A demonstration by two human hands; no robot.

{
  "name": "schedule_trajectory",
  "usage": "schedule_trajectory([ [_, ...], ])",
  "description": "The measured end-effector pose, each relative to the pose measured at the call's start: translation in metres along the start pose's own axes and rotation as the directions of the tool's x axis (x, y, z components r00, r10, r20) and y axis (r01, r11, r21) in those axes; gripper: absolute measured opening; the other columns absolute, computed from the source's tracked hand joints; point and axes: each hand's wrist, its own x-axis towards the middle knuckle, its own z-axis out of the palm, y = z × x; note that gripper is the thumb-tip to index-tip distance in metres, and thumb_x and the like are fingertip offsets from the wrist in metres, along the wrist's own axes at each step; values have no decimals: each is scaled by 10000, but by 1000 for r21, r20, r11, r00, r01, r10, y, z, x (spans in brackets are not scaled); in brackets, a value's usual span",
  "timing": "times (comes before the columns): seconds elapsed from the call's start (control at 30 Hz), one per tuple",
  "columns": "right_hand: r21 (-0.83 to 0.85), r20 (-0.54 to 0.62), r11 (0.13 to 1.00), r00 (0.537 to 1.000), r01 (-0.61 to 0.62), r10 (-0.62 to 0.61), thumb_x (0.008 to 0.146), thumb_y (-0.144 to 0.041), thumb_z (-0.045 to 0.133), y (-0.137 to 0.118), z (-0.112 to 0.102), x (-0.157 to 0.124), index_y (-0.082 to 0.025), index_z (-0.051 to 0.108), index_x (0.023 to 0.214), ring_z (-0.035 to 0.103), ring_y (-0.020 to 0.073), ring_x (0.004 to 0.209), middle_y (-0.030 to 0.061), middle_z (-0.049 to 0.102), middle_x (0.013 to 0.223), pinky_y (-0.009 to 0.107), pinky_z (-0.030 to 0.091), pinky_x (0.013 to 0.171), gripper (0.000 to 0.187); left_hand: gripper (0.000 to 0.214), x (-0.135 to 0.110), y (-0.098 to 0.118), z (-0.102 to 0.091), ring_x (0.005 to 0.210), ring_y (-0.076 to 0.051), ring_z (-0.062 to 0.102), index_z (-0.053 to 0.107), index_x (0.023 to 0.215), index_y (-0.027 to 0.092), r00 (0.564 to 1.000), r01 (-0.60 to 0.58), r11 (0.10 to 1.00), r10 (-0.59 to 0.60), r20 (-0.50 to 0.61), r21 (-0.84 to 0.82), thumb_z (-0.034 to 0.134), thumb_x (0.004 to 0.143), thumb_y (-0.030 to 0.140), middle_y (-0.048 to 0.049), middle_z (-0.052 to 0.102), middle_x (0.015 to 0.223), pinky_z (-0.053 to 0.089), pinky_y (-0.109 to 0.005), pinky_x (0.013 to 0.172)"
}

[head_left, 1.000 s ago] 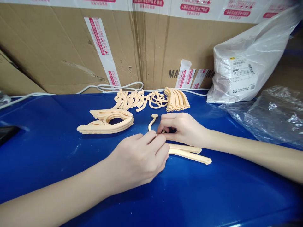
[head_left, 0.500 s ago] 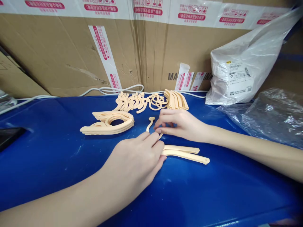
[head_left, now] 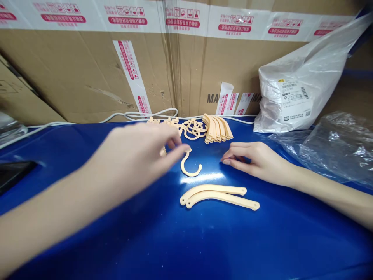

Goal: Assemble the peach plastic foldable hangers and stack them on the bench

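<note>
My left hand [head_left: 142,151] is raised over the left middle of the blue table, a little blurred, its thumb stretched out and apart from the curled fingers. I see nothing held in it. The thumb tip is close to the top of a cream hook [head_left: 183,165] lying on the table. My right hand [head_left: 253,161] rests right of the hook, fingers bent together with nothing visible in them. Nearer to me lie two curved cream hanger arms, one [head_left: 224,189] just behind the other [head_left: 227,198]. The stack of cream pieces at left is mostly hidden behind my left hand.
At the back lie a pile of cream hooks [head_left: 194,130] and a row of curved hanger arms [head_left: 217,128]. A white cable [head_left: 116,115] runs before a large cardboard box [head_left: 189,70]. A white plastic bag [head_left: 291,89] and clear film [head_left: 346,147] are at right, a dark object [head_left: 17,175] at left.
My left hand has lifted off the hanger arms and moved left and back. My right hand has drawn away to the right. The hook now lies uncovered on the table.
</note>
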Motion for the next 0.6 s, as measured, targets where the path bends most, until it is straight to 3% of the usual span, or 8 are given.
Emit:
schedule_trajectory([
  [0.1,4,9,1000,1000,-8,8,973,-320,485,2,3,1,-206,676,965,646,163,811,39,708,931,286,464,724,222,354,28,-31,-11,561,-155,451,702,839,223,969,219,962,-234,78,166,532,867,532,-31,641,679,271,-268,517],
  [0.2,24,-7,1000,1000,-8,9,963,-319,505,1,4,3,-208,672,981,631,150,745,22,689,840,273,456,693,202,510,47,-60,-8,613,-128,383,688,856,159,968,217,956,-236,80,199,394,938,566,-45,591,732,305,-281,581],
  [0.27,29,-9,1000,1000,-13,13,959,-322,513,0,5,3,-210,671,993,607,139,679,4,647,749,263,444,654,196,547,53,-78,-1,615,-123,375,687,868,162,950,274,946,-294,103,174,397,917,624,-26,556,706,325,-290,603],
  [0.5,25,-17,999,1000,-20,21,954,-327,511,0,6,2,-212,667,1007,588,136,631,-14,593,676,259,432,612,200,686,59,-125,35,573,-85,526,650,875,162,951,233,972,-222,213,-25,293,891,748,42,654,688,416,-233,535],
  [0.6,20,-16,1000,1000,-20,20,957,-327,509,0,7,1,-215,663,1025,587,137,636,-15,584,675,258,433,616,202,704,55,-133,53,496,-56,504,659,812,177,980,176,982,-168,102,-72,274,885,763,74,651,591,386,-194,469],
])
